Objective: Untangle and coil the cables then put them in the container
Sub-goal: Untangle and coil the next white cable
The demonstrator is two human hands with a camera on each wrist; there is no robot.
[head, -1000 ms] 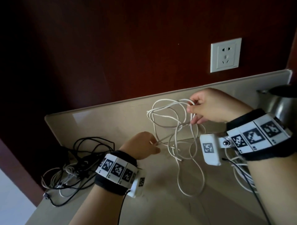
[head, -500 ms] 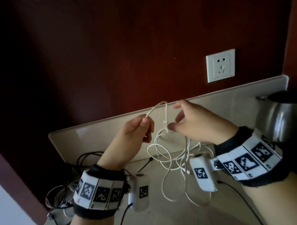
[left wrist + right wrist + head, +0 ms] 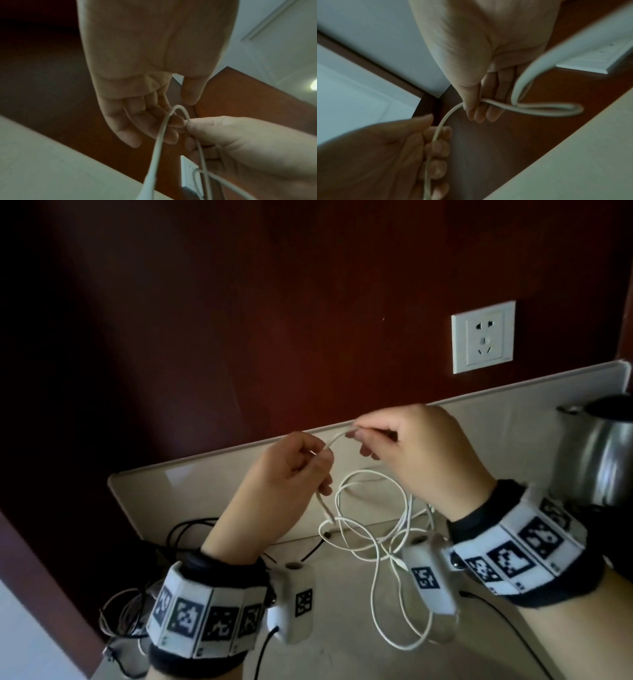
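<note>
At the far left, a tangle of dark cables lies on the counter, not yet sorted. The left hand curls its fingers around the white cable, likely steadying one run. Just to its right, the right hand pinches the same cable between thumb and fingertips, raised so the loose loops hang free and separate. No container shows. No writing is readable on the wall socket.

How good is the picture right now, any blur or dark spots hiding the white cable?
Head view: dim, upper left nearly black; white cable reads clearly, dark cables poorly. Left wrist view: left hand soft, near cable smeared. Right wrist view: right hand soft, near cable blurred wide; pinch visible.
</note>
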